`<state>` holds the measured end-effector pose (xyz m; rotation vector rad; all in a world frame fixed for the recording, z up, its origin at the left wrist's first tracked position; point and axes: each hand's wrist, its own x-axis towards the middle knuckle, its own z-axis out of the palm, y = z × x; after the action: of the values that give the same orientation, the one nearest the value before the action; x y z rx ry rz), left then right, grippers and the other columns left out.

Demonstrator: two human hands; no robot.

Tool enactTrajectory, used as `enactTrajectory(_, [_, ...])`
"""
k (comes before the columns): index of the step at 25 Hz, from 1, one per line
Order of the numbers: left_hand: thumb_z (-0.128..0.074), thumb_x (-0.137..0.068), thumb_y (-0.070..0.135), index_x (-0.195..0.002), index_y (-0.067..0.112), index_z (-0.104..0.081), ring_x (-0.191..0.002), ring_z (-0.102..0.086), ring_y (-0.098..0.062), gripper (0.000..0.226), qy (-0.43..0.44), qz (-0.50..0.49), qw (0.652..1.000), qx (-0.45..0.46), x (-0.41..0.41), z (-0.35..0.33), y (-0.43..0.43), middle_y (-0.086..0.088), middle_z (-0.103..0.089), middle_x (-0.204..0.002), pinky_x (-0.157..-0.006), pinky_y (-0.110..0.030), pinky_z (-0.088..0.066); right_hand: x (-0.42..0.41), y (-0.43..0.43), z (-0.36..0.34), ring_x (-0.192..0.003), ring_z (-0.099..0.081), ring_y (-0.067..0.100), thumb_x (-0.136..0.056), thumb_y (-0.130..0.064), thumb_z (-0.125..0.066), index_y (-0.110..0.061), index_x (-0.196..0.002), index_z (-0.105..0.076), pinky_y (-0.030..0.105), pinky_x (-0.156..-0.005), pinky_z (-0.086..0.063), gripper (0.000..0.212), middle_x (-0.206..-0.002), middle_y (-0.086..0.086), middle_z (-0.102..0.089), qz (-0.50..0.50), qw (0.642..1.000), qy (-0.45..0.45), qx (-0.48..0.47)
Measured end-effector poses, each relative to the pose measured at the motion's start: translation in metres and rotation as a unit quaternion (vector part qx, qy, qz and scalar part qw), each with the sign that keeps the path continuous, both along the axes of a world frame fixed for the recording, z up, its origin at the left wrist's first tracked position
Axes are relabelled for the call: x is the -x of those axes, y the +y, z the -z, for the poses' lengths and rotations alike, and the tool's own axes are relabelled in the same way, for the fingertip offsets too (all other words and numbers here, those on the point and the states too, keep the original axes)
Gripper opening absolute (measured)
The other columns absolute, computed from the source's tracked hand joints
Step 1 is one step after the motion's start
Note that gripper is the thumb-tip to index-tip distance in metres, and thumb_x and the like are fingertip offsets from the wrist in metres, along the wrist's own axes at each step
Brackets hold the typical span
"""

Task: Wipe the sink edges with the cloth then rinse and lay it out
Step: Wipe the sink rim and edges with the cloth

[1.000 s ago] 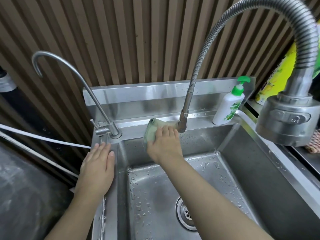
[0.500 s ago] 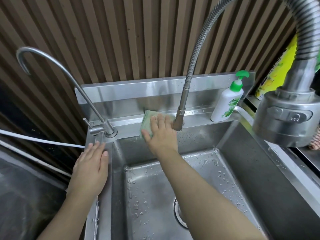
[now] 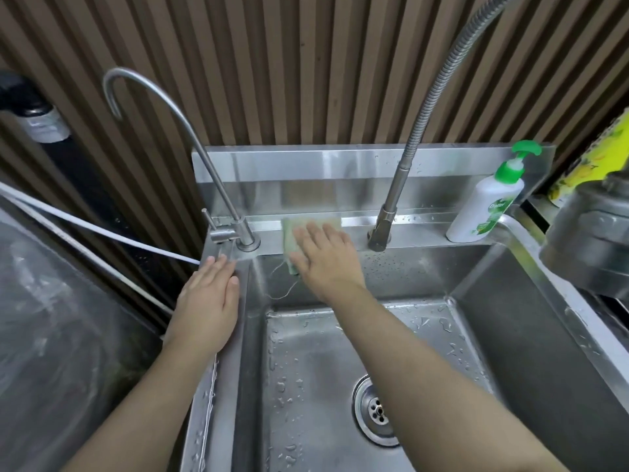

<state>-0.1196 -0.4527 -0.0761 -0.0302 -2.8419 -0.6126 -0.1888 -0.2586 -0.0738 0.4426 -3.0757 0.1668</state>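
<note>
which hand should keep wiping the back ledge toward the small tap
Right. The right hand already presses the cloth flat on the back ledge, beside the small tap; the left hand rests on the left rim.

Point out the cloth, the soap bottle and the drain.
cloth (image 3: pixel 288 233): head view, bare left part beside the fingers.
soap bottle (image 3: pixel 485 207): head view, middle of the white body.
drain (image 3: pixel 376 409): head view, centre of the strainer.

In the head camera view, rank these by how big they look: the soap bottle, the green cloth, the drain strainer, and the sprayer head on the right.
1. sprayer head, though it hangs nearest the camera and is cut off by the frame
2. soap bottle
3. drain strainer
4. green cloth, mostly hidden under the right hand, so its true size is unclear
</note>
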Motion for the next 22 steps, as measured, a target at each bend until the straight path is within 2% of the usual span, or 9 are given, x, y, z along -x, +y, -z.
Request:
enactTrajectory(2, [-0.012,-0.085,0.044,-0.13,0.0,-0.05,-0.136,-0.035,-0.029,0.073,-0.002,0.004,1.0,-0.002,0.0,-0.001,0.0,-0.016,-0.047,-0.139,-0.113,-0.035,-0.019,-0.002,0.021,0.001,-0.143,-0.012,0.03,-0.099,-0.042,-0.02,-0.019,-0.149,-0.014,0.043,-0.112,-0.02,0.055,-0.158,0.004,-0.016,0.111,0.994,-0.009,0.007])
enactTrajectory(4, [-0.011,-0.084,0.044,-0.129,0.0,-0.05,-0.136,-0.035,-0.029,0.075,0.001,0.003,1.0,0.001,0.001,0.0,0.0,-0.016,-0.048,-0.139,-0.112,-0.033,-0.017,-0.001,-0.005,-0.002,-0.143,-0.008,0.034,-0.098,-0.045,-0.017,-0.018,-0.149,-0.012,0.049,-0.113,-0.012,0.058,-0.158,0.007,-0.011,0.16,0.987,-0.028,-0.008])
enactTrajectory(8, [-0.018,-0.09,0.042,-0.132,0.003,-0.048,-0.138,-0.031,-0.025,0.065,-0.015,-0.001,0.999,-0.031,0.0,-0.001,-0.002,-0.014,-0.045,-0.142,-0.114,-0.031,-0.015,-0.004,-0.051,-0.004,-0.144,-0.002,0.033,-0.099,-0.041,-0.024,-0.028,-0.148,-0.013,0.056,-0.114,0.002,0.052,-0.159,0.004,-0.007,0.012,0.999,-0.041,-0.009])
enactTrajectory(11, [-0.025,-0.094,0.036,-0.137,0.007,-0.042,-0.141,-0.024,-0.021,0.055,-0.039,0.01,0.996,-0.074,-0.012,-0.011,-0.009,-0.01,-0.038,-0.147,-0.116,-0.032,-0.013,-0.013,-0.015,-0.004,-0.138,-0.023,0.028,-0.094,-0.02,-0.044,-0.032,-0.14,-0.034,0.046,-0.11,-0.015,0.048,-0.152,-0.001,-0.03,-0.062,0.998,0.011,0.008])
enactTrajectory(14, [-0.025,-0.089,0.043,-0.136,0.009,-0.044,-0.138,-0.027,-0.015,0.061,-0.017,-0.011,0.99,-0.136,-0.061,-0.023,-0.011,-0.005,-0.042,-0.143,-0.112,-0.023,-0.013,-0.035,0.002,-0.007,-0.12,-0.042,0.024,-0.092,-0.017,-0.049,-0.031,-0.128,-0.051,0.042,-0.102,-0.031,0.039,-0.13,-0.006,-0.054,0.009,0.974,0.021,0.224])
enactTrajectory(15, [-0.026,-0.088,0.046,-0.135,0.01,-0.045,-0.135,-0.027,-0.01,0.063,-0.014,-0.021,0.987,-0.159,-0.083,-0.025,-0.011,0.0,-0.043,-0.141,-0.11,-0.016,-0.012,-0.04,-0.002,-0.011,-0.117,-0.045,0.023,-0.092,-0.018,-0.05,-0.031,-0.127,-0.053,0.043,-0.101,-0.035,0.038,-0.122,-0.007,-0.057,0.043,0.941,-0.003,0.337])
enactTrajectory(17, [-0.027,-0.087,0.054,-0.134,0.012,-0.047,-0.134,-0.027,-0.006,0.066,-0.017,-0.012,0.989,-0.15,-0.127,-0.024,-0.013,0.007,-0.042,-0.137,-0.107,-0.006,-0.009,-0.052,-0.025,-0.017,-0.119,-0.047,0.019,-0.091,-0.022,-0.052,-0.027,-0.131,-0.051,0.041,-0.104,-0.038,0.04,-0.12,-0.008,-0.054,-0.002,0.871,-0.05,0.488])
enactTrajectory(19, [-0.026,-0.091,0.058,-0.133,0.012,-0.05,-0.136,-0.028,-0.009,0.067,-0.036,0.031,0.995,-0.084,-0.158,-0.018,-0.015,0.004,-0.043,-0.139,-0.11,-0.009,-0.01,-0.067,-0.053,-0.023,-0.129,-0.038,0.009,-0.093,-0.025,-0.056,-0.019,-0.133,-0.051,0.026,-0.113,-0.024,0.042,-0.134,-0.005,-0.051,-0.134,0.857,-0.135,0.479])
enactTrajectory(22, [-0.025,-0.095,0.053,-0.131,0.012,-0.053,-0.137,-0.027,-0.009,0.061,-0.051,0.07,0.995,-0.044,-0.182,-0.009,-0.017,-0.004,-0.047,-0.141,-0.113,-0.02,-0.016,-0.081,-0.085,-0.016,-0.138,-0.031,0.011,-0.099,-0.03,-0.042,-0.02,-0.128,-0.057,0.033,-0.115,-0.01,0.034,-0.139,-0.003,-0.052,-0.255,0.91,-0.138,0.297])
